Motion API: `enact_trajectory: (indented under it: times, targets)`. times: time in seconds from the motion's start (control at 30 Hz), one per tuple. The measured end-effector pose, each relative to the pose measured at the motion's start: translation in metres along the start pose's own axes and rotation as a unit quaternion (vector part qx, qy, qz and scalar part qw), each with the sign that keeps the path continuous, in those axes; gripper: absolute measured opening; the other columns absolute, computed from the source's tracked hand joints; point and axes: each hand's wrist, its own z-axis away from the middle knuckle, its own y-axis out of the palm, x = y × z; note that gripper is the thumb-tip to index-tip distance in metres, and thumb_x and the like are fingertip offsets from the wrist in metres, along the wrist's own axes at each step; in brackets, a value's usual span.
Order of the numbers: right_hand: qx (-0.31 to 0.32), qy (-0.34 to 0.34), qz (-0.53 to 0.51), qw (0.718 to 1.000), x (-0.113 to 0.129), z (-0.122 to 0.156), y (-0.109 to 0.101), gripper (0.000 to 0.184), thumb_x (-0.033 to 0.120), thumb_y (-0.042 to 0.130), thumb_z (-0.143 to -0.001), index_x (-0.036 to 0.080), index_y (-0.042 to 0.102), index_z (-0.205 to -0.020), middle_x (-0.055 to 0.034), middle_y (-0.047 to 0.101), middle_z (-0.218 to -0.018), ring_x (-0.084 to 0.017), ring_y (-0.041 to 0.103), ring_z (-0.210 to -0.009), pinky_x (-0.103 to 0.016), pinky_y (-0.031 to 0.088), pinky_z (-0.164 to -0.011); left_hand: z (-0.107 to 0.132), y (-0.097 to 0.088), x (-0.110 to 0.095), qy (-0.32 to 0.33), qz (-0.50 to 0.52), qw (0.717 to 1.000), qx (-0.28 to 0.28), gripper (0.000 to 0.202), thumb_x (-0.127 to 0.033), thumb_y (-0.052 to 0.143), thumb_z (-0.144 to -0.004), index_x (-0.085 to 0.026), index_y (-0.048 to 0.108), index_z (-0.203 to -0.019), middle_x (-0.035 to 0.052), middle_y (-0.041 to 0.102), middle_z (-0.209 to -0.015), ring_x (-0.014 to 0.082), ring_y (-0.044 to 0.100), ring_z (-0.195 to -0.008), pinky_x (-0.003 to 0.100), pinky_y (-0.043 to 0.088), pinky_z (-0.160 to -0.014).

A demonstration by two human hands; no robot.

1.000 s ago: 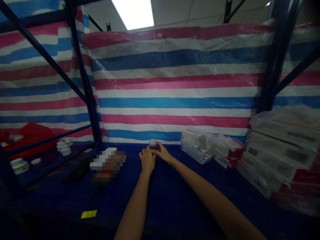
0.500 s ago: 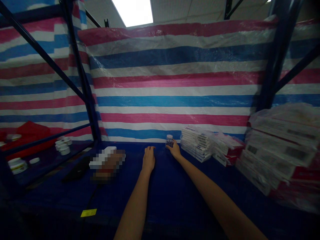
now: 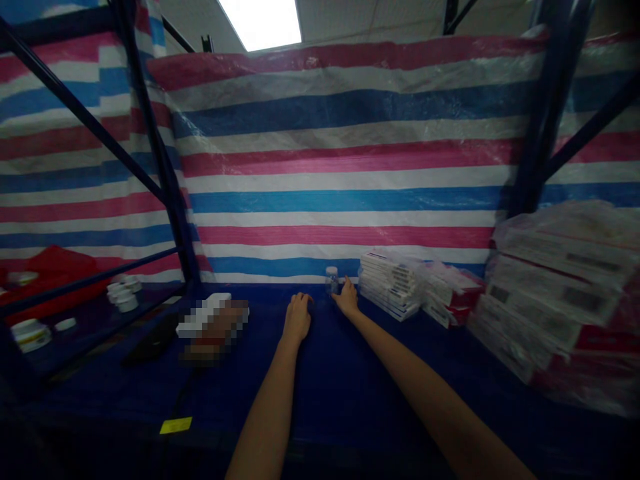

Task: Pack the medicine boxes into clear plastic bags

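A small clear jar (image 3: 331,279) stands upright on the dark blue table (image 3: 320,387), close to the striped tarp at the back. My right hand (image 3: 347,299) lies just right of the jar with its fingers loosely spread, fingertips at or very near the jar's base and not wrapped round it. A little to the left, my left hand (image 3: 297,317) rests palm down on the table with its fingers relaxed and nothing in it.
Stacks of wrapped flat boxes (image 3: 393,283) sit right of the jar, and a larger pile (image 3: 560,293) fills the right side. A pixelated object (image 3: 213,327) lies left of my hands. Small white jars (image 3: 123,293) stand on the left shelf behind the rack post (image 3: 170,193).
My right hand carried the jar from between both hands to the right and back, and set it down by the tarp. My left hand let go and now rests on the table.
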Motion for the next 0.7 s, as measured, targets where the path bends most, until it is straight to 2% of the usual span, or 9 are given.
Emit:
enact_trajectory:
  times: [0.17,0.37,0.6,0.7]
  targets:
    - [-0.026,0.014,0.014,0.999,0.004,0.005,-0.007,0.060,0.008,0.044,-0.068,0.010,0.032,-0.126,-0.0176,0.046,-0.120,-0.027,0.043,-0.113,-0.036,0.038,-0.087,-0.001,-0.002,-0.002,-0.003,-0.010,1.000,0.011,0.043,0.005,0.034,-0.066,-0.019,0.055,-0.095,0.0056,0.056,-0.100,0.0175,0.046,-0.099,0.030,0.037,-0.086]
    - [-0.013,0.022,0.039,0.999,0.006,0.012,-0.015,0.036,0.005,0.039,-0.070,0.009,0.047,-0.105,-0.0165,0.052,-0.104,-0.023,0.055,-0.093,-0.031,0.041,-0.075,-0.002,0.000,-0.001,0.008,-0.013,1.000,0.009,0.036,0.002,0.034,-0.072,-0.019,0.055,-0.092,0.0053,0.058,-0.096,0.0173,0.048,-0.096,0.029,0.037,-0.084]
    - [0.008,-0.060,0.042,0.997,0.011,0.031,-0.027,0.022,0.002,0.039,-0.068,0.015,0.055,-0.076,-0.0094,0.055,-0.087,-0.020,0.056,-0.082,-0.031,0.038,-0.072,-0.003,0.000,-0.003,0.026,-0.014,0.999,0.020,0.030,-0.002,0.034,-0.077,-0.018,0.055,-0.090,0.0052,0.058,-0.093,0.0163,0.050,-0.093,0.028,0.038,-0.082]
    - [0.000,-0.111,0.012,0.994,0.023,0.039,-0.036,0.023,0.001,0.037,-0.068,0.016,0.053,-0.074,-0.0059,0.055,-0.086,-0.017,0.055,-0.082,-0.030,0.039,-0.075,-0.004,0.000,-0.004,0.035,-0.014,0.999,0.030,0.025,-0.006,0.037,-0.079,-0.018,0.056,-0.088,0.0048,0.057,-0.094,0.0164,0.049,-0.094,0.028,0.038,-0.083]
